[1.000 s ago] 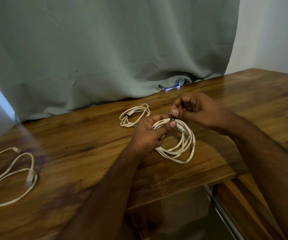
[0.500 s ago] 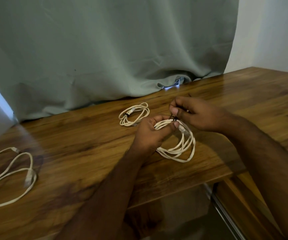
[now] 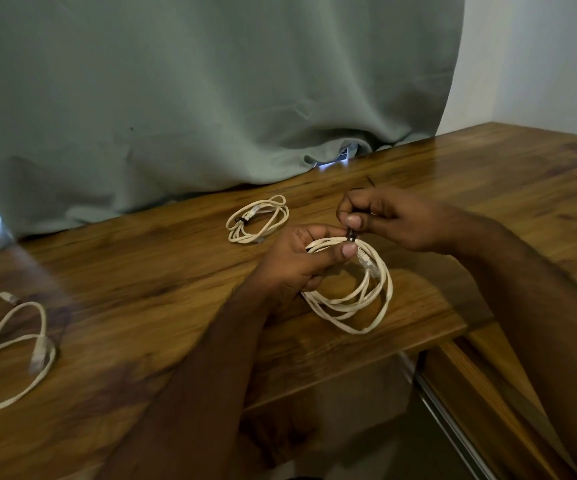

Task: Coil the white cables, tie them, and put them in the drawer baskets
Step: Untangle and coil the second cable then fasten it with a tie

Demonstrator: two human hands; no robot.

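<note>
Tying step: left hand (image 3: pixel 297 261) grips coiled cable (image 3: pixel 352 289); right hand (image 3: pixel 391 220) pinches black tie (image 3: pixel 351 234) above it. Next: cinch tight.

Coil (image 3: pixel 356 299) in my grip over the bench (image 3: pixel 141 271) near its front edge; tied coil (image 3: pixel 257 218) behind-left of it; loose cable (image 3: pixel 13 348) far left; curtain (image 3: pixel 193 98) behind all.
</note>
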